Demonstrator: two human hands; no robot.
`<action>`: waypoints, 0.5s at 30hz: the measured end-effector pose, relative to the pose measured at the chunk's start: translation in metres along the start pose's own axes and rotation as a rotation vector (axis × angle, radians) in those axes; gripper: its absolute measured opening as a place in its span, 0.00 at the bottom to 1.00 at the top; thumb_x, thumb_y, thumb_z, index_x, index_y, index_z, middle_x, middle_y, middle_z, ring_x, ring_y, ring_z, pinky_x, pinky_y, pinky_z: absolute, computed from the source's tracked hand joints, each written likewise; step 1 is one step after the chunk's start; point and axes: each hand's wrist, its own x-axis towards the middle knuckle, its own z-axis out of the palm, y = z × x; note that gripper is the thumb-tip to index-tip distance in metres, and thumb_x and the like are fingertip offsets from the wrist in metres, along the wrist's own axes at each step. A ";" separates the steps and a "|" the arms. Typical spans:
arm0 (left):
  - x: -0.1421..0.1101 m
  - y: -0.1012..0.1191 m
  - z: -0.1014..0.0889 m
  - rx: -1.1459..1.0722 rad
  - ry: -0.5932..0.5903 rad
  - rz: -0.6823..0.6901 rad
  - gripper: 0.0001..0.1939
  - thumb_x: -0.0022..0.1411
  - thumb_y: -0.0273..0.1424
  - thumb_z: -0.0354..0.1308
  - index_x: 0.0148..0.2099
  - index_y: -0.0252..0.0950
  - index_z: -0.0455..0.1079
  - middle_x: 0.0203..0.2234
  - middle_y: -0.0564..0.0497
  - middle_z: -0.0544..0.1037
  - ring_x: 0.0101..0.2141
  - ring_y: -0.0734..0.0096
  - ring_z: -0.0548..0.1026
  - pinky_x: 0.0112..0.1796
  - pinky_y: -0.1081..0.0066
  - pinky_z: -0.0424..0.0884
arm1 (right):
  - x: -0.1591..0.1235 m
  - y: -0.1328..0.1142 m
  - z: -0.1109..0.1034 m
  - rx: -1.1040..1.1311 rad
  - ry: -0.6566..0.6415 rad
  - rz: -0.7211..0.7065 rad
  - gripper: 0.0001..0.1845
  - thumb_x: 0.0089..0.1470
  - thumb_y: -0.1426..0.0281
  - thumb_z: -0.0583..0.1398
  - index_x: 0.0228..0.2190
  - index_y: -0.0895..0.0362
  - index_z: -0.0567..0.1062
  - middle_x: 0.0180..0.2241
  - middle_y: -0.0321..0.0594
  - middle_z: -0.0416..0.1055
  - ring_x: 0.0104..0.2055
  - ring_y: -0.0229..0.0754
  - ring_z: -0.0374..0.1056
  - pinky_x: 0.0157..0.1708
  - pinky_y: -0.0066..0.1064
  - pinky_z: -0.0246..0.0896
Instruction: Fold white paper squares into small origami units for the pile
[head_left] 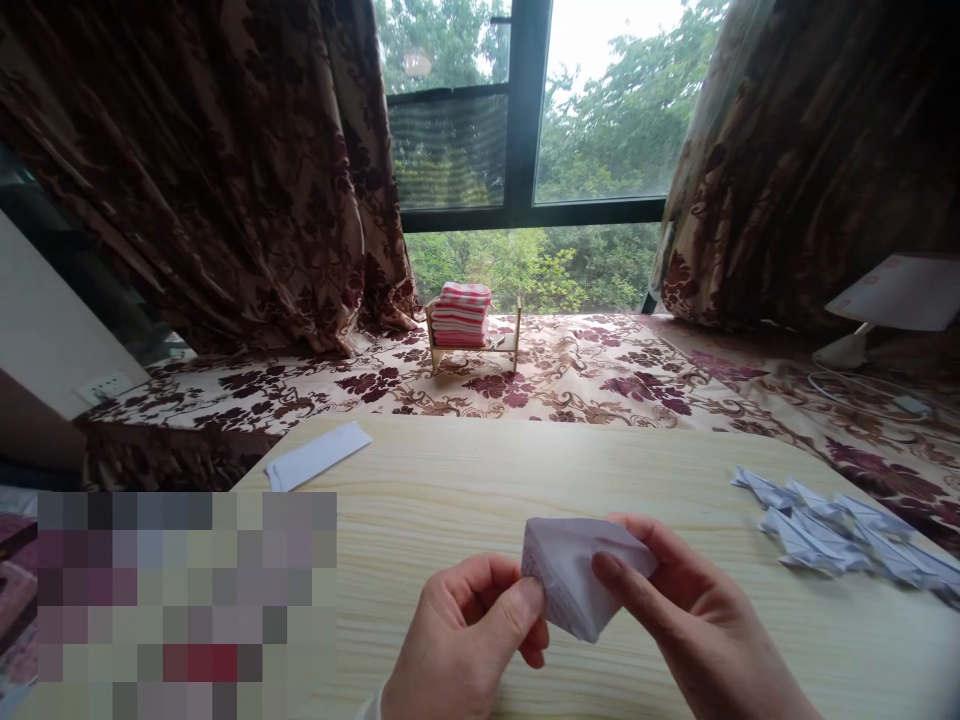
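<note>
Between my two hands is a folded piece of white paper point(577, 585), held just above the table and shaped like a small diamond with creases. My left hand point(472, 630) pinches its left corner between thumb and fingers. On the other side, my right hand point(690, 610) grips the upper right part, thumb in front and fingers behind. Faint marks show on the paper's left side. Several folded paper pieces point(817, 530) with pointed ends lie in a group at the table's right. A flat folded strip of white paper point(319, 455) lies at the far left.
The pale wooden table point(465, 470) stands against a window ledge with floral cloth point(570, 370). A small rack point(517, 335) on the ledge holds a stack of red-and-white cloths point(461, 315). A white lamp point(892, 290) stands right. A pixelated patch hides the table's lower left.
</note>
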 end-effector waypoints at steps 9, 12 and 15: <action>-0.003 0.000 0.005 0.195 0.138 0.114 0.12 0.53 0.36 0.57 0.22 0.34 0.70 0.15 0.55 0.67 0.22 0.74 0.65 0.27 0.75 0.62 | -0.005 0.004 0.016 0.261 -0.033 0.156 0.21 0.40 0.57 0.67 0.35 0.57 0.79 0.31 0.43 0.76 0.32 0.44 0.69 0.35 0.35 0.66; -0.006 -0.004 0.008 0.282 0.152 0.186 0.10 0.54 0.34 0.56 0.25 0.35 0.73 0.19 0.52 0.73 0.26 0.69 0.71 0.31 0.73 0.66 | -0.009 0.008 0.021 0.154 -0.093 0.206 0.20 0.38 0.56 0.68 0.30 0.59 0.80 0.29 0.44 0.77 0.35 0.47 0.71 0.39 0.36 0.65; -0.007 -0.008 0.009 0.372 0.155 0.214 0.11 0.55 0.34 0.54 0.27 0.35 0.74 0.21 0.51 0.76 0.27 0.68 0.73 0.32 0.73 0.67 | -0.010 0.010 0.022 0.142 -0.100 0.222 0.19 0.37 0.56 0.68 0.28 0.59 0.80 0.28 0.43 0.77 0.36 0.48 0.71 0.41 0.36 0.64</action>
